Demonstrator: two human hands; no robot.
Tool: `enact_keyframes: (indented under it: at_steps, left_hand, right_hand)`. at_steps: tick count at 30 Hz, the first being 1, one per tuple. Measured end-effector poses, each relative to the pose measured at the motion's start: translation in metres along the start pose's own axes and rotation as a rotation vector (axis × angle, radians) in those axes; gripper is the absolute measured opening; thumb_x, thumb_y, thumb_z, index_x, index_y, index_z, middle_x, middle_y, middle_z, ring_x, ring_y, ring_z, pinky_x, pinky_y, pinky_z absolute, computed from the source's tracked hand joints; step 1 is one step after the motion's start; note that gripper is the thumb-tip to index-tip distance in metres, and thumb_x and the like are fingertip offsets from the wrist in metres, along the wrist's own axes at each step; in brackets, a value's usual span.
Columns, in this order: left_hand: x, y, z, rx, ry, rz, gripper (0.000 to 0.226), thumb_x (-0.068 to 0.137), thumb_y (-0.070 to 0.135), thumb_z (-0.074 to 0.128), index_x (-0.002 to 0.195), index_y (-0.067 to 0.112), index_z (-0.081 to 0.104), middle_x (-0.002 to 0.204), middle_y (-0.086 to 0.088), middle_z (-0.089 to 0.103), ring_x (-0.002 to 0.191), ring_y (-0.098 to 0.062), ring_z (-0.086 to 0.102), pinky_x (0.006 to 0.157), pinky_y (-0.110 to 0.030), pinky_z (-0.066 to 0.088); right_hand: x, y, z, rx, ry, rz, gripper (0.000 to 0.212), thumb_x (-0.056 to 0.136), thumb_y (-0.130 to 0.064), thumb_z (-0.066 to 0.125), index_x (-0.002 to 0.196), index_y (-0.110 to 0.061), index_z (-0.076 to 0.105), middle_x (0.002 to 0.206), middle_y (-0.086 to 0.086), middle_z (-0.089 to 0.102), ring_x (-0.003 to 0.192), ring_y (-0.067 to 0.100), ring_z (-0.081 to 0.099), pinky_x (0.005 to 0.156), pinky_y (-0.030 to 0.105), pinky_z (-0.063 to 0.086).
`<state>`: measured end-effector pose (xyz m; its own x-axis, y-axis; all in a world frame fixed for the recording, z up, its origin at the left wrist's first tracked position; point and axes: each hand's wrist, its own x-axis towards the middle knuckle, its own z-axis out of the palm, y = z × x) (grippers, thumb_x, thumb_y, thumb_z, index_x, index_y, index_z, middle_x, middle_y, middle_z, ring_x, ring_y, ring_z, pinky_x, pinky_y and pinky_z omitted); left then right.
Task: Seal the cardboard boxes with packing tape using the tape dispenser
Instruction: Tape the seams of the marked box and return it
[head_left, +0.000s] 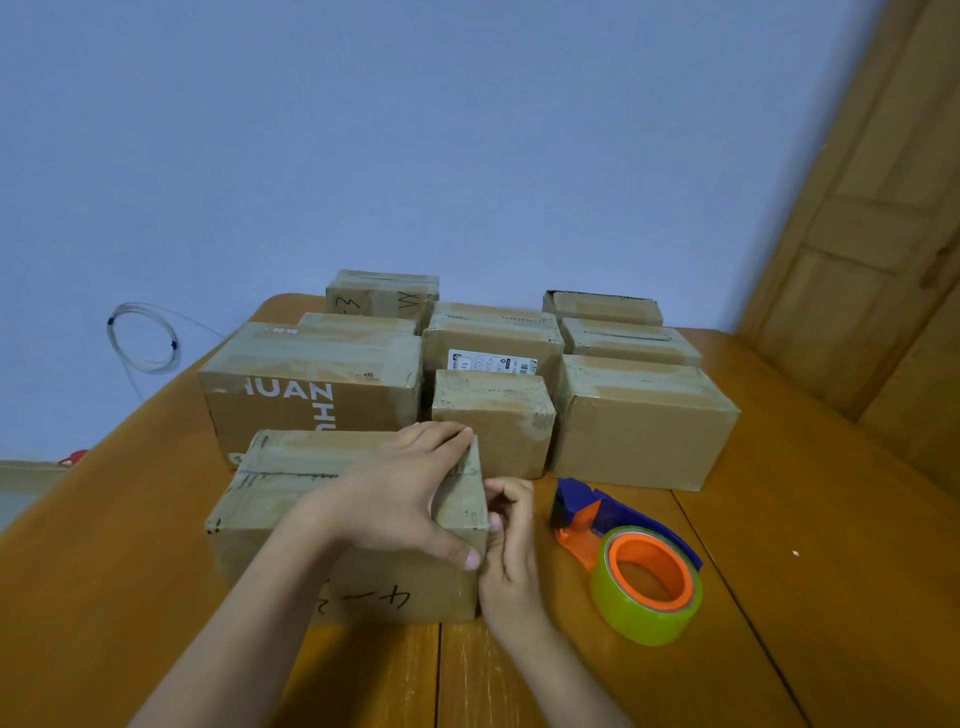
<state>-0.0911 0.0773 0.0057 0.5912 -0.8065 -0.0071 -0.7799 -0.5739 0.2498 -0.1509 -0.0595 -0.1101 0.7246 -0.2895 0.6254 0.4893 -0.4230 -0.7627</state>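
- Coiled clear tube (144, 338) hangs on the blue wall, far left, above the table edge.
- Wooden table (810, 545) carries everything.
- Big printed box (311, 384) stands at back left, top taped.
- Near box (291, 499) sits front centre-left, flaps down, handwriting on its front face.
- Left hand (400, 493) lies flat over the near box's right top end, fingers straight and spread, thumb down over the front right corner.
- Right hand (511, 540) is at that box's right side, fingers curled together against the edge; whether it pinches tape I cannot tell.
- Small box (493, 415) just behind the hands; labelled box (493, 343) behind it.
- Tape dispenser (623, 551), blue and orange with a greenish roll, lies on the table just right of the right hand, untouched.
- Right box (644, 421) stands behind the dispenser, more boxes at the back.
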Motion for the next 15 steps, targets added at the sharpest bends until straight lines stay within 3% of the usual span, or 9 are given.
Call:
enact_keyframes:
  at_steps: [3, 5, 7, 11, 15]
  left_hand:
    - [-0.001, 0.0, 0.0, -0.02, 0.003, -0.004, 0.15, 0.035, 0.102, 0.021, 0.154, 0.013, 0.004, 0.161, 0.004, 0.004, 0.145, -0.01, 0.003, 0.108, -0.015, 0.002]
    - [-0.003, 0.001, -0.001, -0.057, -0.007, -0.018, 0.151, 0.033, 0.102, 0.03, 0.154, 0.014, 0.005, 0.161, 0.005, 0.005, 0.145, -0.009, 0.004, 0.108, -0.015, 0.004]
    - [-0.003, 0.003, -0.003, -0.084, -0.01, -0.029, 0.147, 0.037, 0.094, 0.044, 0.154, 0.014, 0.006, 0.161, 0.005, 0.006, 0.145, -0.009, 0.006, 0.109, -0.016, 0.005]
    - [-0.003, 0.007, -0.004, -0.064, -0.003, -0.042, 0.134, 0.047, 0.084, 0.045, 0.154, 0.014, 0.005, 0.162, 0.003, 0.004, 0.147, -0.011, 0.004, 0.111, -0.018, 0.004]
    - [-0.004, 0.011, -0.008, -0.048, -0.054, 0.013, 0.12, 0.063, 0.066, 0.066, 0.154, 0.014, 0.005, 0.162, 0.003, 0.001, 0.147, -0.008, 0.0, 0.112, -0.018, -0.004]
  right_hand:
    - [-0.006, 0.005, -0.009, -0.198, -0.076, -0.016, 0.034, 0.096, -0.06, 0.023, 0.13, -0.055, 0.027, 0.121, -0.026, 0.035, 0.115, 0.004, 0.041, 0.096, 0.028, 0.04]
    - [-0.013, 0.005, -0.013, -0.404, -0.124, -0.059, 0.041, 0.096, -0.046, 0.026, 0.137, -0.042, 0.022, 0.126, -0.022, 0.03, 0.116, -0.001, 0.031, 0.099, 0.03, 0.035]
    - [-0.018, 0.004, -0.017, -0.542, -0.076, -0.133, 0.048, 0.091, -0.03, 0.031, 0.139, -0.029, 0.027, 0.127, -0.012, 0.033, 0.113, 0.003, 0.032, 0.095, 0.032, 0.035]
    - [-0.003, -0.007, -0.025, -0.334, 0.13, -0.052, 0.037, 0.093, -0.03, 0.035, 0.13, -0.038, 0.036, 0.119, -0.013, 0.041, 0.11, 0.002, 0.043, 0.09, 0.017, 0.038]
    - [0.033, -0.02, -0.043, -0.172, 0.159, -0.098, 0.029, 0.093, -0.03, 0.039, 0.12, -0.029, 0.052, 0.115, -0.015, 0.05, 0.109, 0.01, 0.051, 0.092, 0.024, 0.042]
